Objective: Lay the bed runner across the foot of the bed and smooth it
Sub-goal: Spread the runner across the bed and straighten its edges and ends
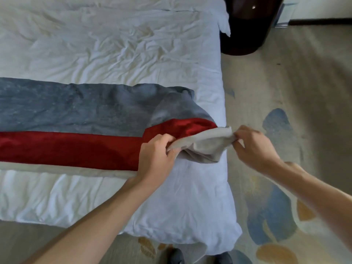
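Both hands are closed on the same turned-over end of the bed runner (76, 119), and the way they are spread explains the grip. Left hand (157, 155) sits over the bed's near right part, fingers curled and pinching the fabric where the red band meets the pale underside. Right hand (253, 147) reaches out past the mattress edge, above the carpet (304, 92), thumb and fingertips pinched shut on the very corner of that pale flap. Held apart like this, the two hands keep the end taut between them, which looks like the set-up for flipping the folded end back over and drawing it toward the side of the bed.

Between and just behind the hands, the runner's end is bunched: grey and red face up, beige lining exposed, lifted off the white duvet (171, 197). It has not reached the bed's right edge, so this end is not yet laid.

Further left, the rest of the runner already lies flat across the bed, grey band on the far side, red band nearer, a thin pale strip along the near edge. It carries a few soft ripples, so I judge smoothing is yet to come.

Beyond it the duvet is heavily creased. At the far right corner, a dark wooden nightstand (247, 25) stands on the carpet beside the bed.
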A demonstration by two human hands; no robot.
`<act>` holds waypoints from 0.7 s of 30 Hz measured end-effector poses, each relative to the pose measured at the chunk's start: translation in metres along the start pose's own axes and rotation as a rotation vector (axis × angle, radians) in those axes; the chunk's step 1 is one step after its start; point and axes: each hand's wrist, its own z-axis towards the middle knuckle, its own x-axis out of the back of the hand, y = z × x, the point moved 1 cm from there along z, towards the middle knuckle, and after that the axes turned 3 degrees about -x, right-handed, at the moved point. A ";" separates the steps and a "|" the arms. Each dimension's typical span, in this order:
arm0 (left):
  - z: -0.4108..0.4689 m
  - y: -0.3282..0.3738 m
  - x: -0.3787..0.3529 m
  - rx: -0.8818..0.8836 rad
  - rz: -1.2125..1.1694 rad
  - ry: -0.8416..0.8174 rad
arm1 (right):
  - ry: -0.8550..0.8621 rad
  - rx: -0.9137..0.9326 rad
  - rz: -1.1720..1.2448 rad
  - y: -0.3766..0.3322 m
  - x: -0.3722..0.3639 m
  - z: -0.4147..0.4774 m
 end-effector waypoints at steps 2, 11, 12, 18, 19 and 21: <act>-0.001 0.014 -0.017 -0.021 0.121 -0.116 | 0.046 0.010 -0.076 0.019 0.014 -0.011; 0.021 0.090 -0.062 -0.044 0.053 -0.342 | 0.144 0.183 -0.105 0.022 -0.003 -0.039; 0.025 0.093 -0.066 0.000 0.030 -0.381 | 0.155 0.206 -0.096 0.023 -0.005 -0.039; 0.028 0.089 -0.078 -0.032 -0.062 -0.373 | 0.135 0.262 0.004 0.025 -0.009 -0.040; 0.026 0.088 -0.077 -0.046 -0.069 -0.351 | 0.096 0.214 0.042 0.025 -0.011 -0.039; 0.020 0.085 -0.075 -0.079 -0.089 -0.314 | -0.072 0.059 0.087 0.028 -0.015 -0.036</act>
